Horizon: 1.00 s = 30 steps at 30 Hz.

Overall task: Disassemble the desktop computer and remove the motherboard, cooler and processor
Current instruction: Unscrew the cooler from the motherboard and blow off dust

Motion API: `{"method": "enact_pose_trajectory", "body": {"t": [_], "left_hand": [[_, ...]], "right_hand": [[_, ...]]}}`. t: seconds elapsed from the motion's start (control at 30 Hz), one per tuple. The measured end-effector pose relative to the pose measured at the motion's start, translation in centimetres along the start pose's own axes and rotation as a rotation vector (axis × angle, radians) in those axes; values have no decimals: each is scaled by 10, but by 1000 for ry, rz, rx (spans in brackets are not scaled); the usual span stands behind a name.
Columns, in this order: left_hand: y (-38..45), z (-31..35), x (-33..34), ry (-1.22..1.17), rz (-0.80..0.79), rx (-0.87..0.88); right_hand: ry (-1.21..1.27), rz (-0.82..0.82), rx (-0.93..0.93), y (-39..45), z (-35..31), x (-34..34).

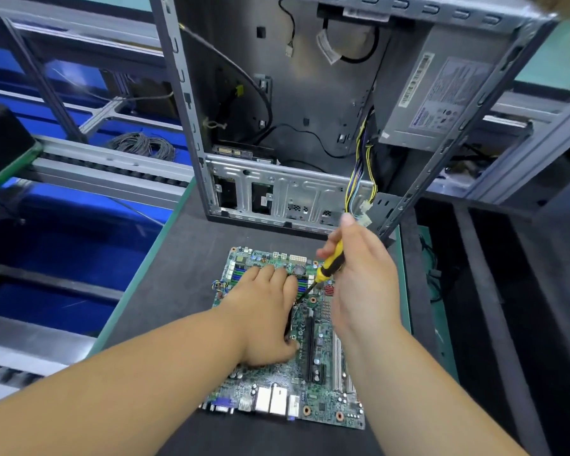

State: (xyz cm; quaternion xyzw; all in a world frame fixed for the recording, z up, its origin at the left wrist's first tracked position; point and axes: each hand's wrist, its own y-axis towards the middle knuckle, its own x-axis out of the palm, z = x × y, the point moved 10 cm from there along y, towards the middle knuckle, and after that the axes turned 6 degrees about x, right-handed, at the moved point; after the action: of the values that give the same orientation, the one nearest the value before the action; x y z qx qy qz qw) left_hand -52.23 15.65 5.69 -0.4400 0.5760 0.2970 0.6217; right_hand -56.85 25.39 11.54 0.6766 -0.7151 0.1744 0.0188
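The green motherboard (pixel 323 386) lies flat on the dark mat in front of me, its rear ports toward me. My left hand (pixel 264 317) presses down over the cooler area in the board's middle and hides what is beneath it. My right hand (pixel 359 278) grips a yellow-and-black screwdriver (pixel 329 264), tilted down to the left, with its tip on the board right beside my left hand's fingers. Behind the board stands the grey computer case (pixel 277 93), open toward me with the motherboard out of it.
The power supply (pixel 441 90) sits in the case's upper right with a bundle of loose coloured cables (pixel 359 182) hanging down near my right hand. A conveyor rail (pixel 106 166) and blue bins run along the left. Dark trays (pixel 494 291) lie to the right.
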Motion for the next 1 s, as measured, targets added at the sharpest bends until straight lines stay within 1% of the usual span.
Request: {"method": "enact_pose_trajectory", "body": {"t": [0.07,0.1,0.17,0.23,0.3,0.37,0.4,0.43,0.53,0.6,0.67,0.73,0.8,0.9,0.97,1.0], "left_hand": [[0,1,0,6,11,4],[0,1,0,8,21,7],[1,0,1,12,31,8],[1,0,2,22,37,5],[0,1,2,20,37,9],[-1,1,1,9,21,9],[0,1,1,9,12,8],[0,1,2,13,1,9],[0,0,3,28,-14,3],[0,0,1,28,-1,-3],[0,1,1,20,6,-2],[1,1,4,3,8,5],[2,1,6,-7,15,17],[0,-1,7,0,19,9],[-1,0,4,9,32,-3],[-2,0,3,11,33,-7]], "right_hand": [[48,-41,3,-3,2,9],[16,-115,-24,-4,0,18],[-20,-380,-19,-1,-3,44],[-27,-637,95,1,-1,63],[-43,-772,143,0,-3,69],[-83,-849,114,-10,-5,75],[-113,-842,98,-14,-2,75],[-136,-797,91,-16,2,71],[-154,-552,32,-13,5,48],[-107,-414,-18,-13,1,37],[-53,-364,-37,-18,3,38],[-39,-384,-77,-25,7,45],[-58,-480,-92,-26,7,59],[-115,-641,2,-14,4,81],[-116,-657,43,-5,1,82],[-114,-632,40,-3,0,79]]}}
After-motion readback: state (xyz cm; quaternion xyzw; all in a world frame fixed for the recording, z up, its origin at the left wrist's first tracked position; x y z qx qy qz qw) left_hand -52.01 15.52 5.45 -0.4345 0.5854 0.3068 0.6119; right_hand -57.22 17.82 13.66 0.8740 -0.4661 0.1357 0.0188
